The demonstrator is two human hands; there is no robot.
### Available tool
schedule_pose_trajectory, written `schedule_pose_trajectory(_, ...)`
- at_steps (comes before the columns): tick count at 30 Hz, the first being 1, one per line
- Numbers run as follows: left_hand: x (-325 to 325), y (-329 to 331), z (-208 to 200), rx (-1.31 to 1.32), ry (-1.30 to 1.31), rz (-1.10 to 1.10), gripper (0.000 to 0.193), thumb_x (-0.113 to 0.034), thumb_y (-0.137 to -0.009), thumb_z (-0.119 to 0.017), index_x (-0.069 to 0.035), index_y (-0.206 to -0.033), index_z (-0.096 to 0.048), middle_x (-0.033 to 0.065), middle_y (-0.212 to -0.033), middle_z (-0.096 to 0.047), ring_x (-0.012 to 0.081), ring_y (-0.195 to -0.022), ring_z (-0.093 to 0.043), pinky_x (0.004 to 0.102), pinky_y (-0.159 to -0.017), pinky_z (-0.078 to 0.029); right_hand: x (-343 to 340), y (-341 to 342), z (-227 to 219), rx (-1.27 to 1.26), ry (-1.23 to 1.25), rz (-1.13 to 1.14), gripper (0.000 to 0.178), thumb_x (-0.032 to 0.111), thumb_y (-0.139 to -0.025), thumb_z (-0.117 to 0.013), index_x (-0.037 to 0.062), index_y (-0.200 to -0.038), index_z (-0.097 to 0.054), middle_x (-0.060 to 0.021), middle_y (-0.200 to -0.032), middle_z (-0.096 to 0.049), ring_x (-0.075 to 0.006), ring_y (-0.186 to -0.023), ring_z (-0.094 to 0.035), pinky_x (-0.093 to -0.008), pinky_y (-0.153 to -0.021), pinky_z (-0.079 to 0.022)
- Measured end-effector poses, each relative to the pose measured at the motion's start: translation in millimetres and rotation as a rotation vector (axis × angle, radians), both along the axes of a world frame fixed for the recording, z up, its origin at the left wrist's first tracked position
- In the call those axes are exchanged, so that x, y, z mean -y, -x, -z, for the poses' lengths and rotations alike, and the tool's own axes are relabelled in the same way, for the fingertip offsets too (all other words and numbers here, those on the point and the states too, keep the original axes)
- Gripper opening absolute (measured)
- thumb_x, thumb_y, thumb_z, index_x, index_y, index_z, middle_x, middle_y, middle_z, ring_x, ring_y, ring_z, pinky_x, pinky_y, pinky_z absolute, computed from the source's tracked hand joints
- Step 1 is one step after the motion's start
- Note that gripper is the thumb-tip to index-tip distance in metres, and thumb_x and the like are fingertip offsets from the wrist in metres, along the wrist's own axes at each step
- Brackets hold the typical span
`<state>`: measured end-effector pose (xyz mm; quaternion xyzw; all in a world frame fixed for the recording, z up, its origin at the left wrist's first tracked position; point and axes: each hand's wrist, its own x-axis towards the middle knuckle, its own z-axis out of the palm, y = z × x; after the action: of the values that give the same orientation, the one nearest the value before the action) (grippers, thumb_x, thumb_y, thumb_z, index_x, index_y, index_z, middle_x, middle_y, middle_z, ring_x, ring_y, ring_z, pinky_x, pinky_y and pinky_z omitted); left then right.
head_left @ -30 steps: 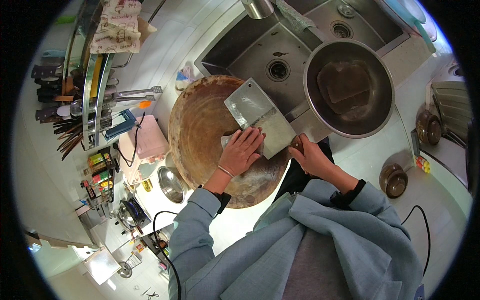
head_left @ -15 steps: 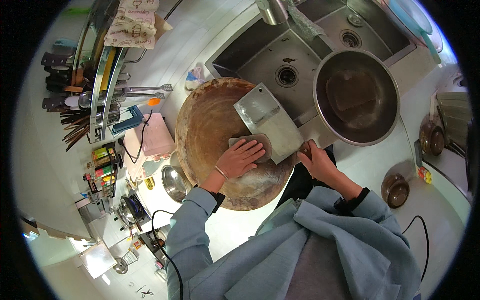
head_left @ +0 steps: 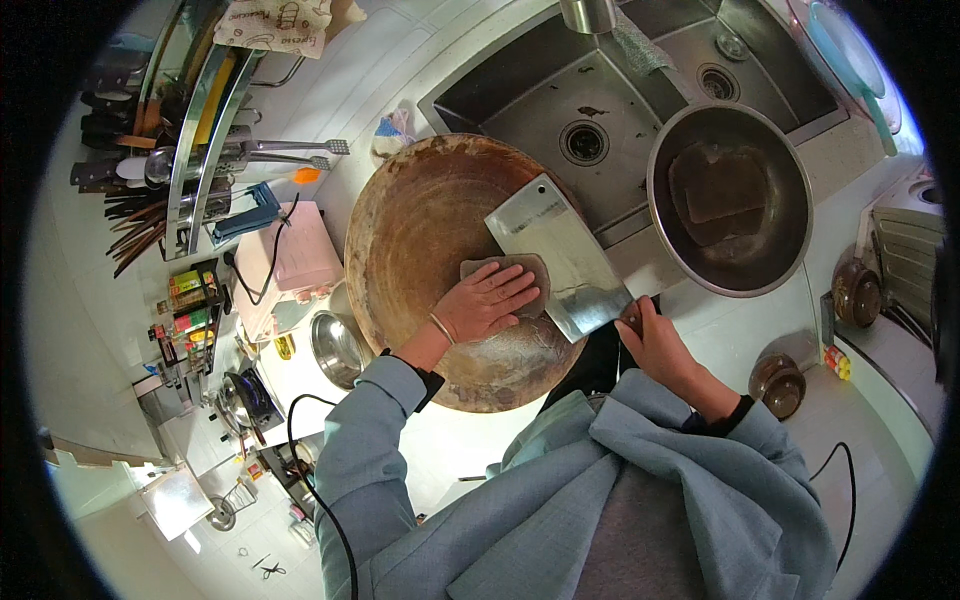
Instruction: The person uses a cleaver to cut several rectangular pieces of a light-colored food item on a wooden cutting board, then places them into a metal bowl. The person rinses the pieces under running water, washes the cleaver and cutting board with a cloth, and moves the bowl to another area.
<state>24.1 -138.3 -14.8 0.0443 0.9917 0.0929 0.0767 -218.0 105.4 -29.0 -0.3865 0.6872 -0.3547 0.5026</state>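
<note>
My left hand (head_left: 488,303) lies flat, fingers extended, on a greyish-brown slab (head_left: 541,276) with rounded corners. The slab rests on a thick round wooden chopping board (head_left: 405,225), its underside hidden. To the right, my right hand (head_left: 658,345) is closed around the handle of a broad cleaver (head_left: 560,245). The cleaver's wide blade slants over the right part of the board, close against the slab's right side; whether it touches the slab I cannot tell. Similar brown slabs (head_left: 715,190) lie in a metal bowl (head_left: 657,205) at the right.
A double sink (head_left: 480,95) with a tap (head_left: 588,15) lies beyond the board. Left of the board are a small metal bowl (head_left: 335,350), a pink box-like object (head_left: 305,250) and a rack (head_left: 190,140) of knives, chopsticks and utensils. A black cable (head_left: 318,490) hangs beside my left sleeve.
The cleaver and my right hand have shifted slightly to the right relative to the slab. My left hand stays on the slab. The whole view has also shifted a little.
</note>
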Motion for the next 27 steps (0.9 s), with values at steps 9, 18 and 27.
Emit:
schedule_pose_trajectory(9, -3.2, 5.9, -7.2, 0.01, -0.019, -0.037, 0.059, -0.031, -0.089, -0.059, -0.02, -0.144, -0.041, 0.0013, -0.151, -0.035, 0.0213, -0.141, -0.029, 0.0426, -0.117, -0.02, 30.0, -7.8, -0.2, 0.076, 0.018, 0.026, 0.028, 0.017, -0.092, -0.059, -0.0025, -0.102, -0.041, -0.0291, -0.08, -0.06, -0.0477, -0.078, -0.06, -0.0482, -0.061, -0.048)
schedule_pose_trajectory(18, -6.7, 6.2, -7.4, 0.043, -0.006, -0.054, 0.057, -0.032, -0.091, -0.055, -0.02, -0.145, -0.039, 0.0025, -0.152, -0.033, 0.0237, -0.143, -0.025, 0.045, -0.117, -0.019, -8.6, -7.2, -15.2, 0.092, -0.172, -0.041, 0.029, 0.017, -0.092, -0.059, -0.0034, -0.101, -0.04, -0.0268, -0.08, -0.062, -0.0466, -0.078, -0.061, -0.0469, -0.063, -0.048)
schedule_pose_trajectory(27, -6.9, 4.9, -5.4, 0.016, 0.001, -0.07, 0.055, -0.032, -0.094, -0.053, -0.019, -0.146, -0.039, 0.0024, -0.153, -0.032, 0.0238, -0.144, -0.023, 0.0447, -0.118, -0.017, 25.5, -17.3, -7.9, 0.099, 0.03, 0.005, 0.028, 0.017, -0.094, -0.057, -0.0041, -0.1, -0.04, -0.0286, -0.083, -0.062, -0.0471, -0.08, -0.062, -0.0463, -0.064, -0.048)
